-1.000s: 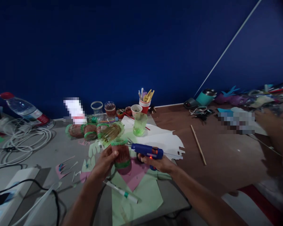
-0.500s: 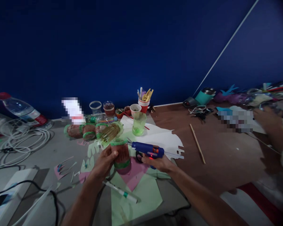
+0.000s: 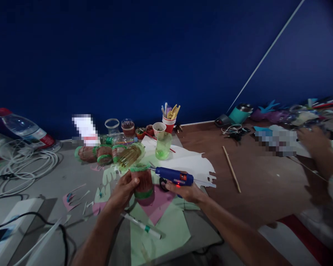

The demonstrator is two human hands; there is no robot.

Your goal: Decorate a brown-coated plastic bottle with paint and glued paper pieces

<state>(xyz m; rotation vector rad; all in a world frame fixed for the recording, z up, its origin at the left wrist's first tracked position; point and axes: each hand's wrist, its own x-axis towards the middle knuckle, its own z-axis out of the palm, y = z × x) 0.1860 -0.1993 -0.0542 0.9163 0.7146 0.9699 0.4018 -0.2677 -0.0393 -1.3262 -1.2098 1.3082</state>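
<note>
My left hand is wrapped round the left side of a reddish-brown cup with green bands at its top and bottom. In my right hand is a blue glue gun with a red light lit on its side. Its nozzle points left, close to the cup's upper right rim; whether it touches, I cannot tell. Below the cup lie pink paper and pale green paper. A white marker with a green band rests on the green sheet. Scissors are partly hidden behind the glue gun.
Behind the cup stand a green-tinted plastic cup, a white paper cup and a red cup of cutlery. A wooden stick lies right. Coiled white cable and a power strip lie left. Another person's hand works far right.
Almost nothing differs. My hands, the cup and the glue gun hold nearly the same positions; the whole view has shifted very slightly.
</note>
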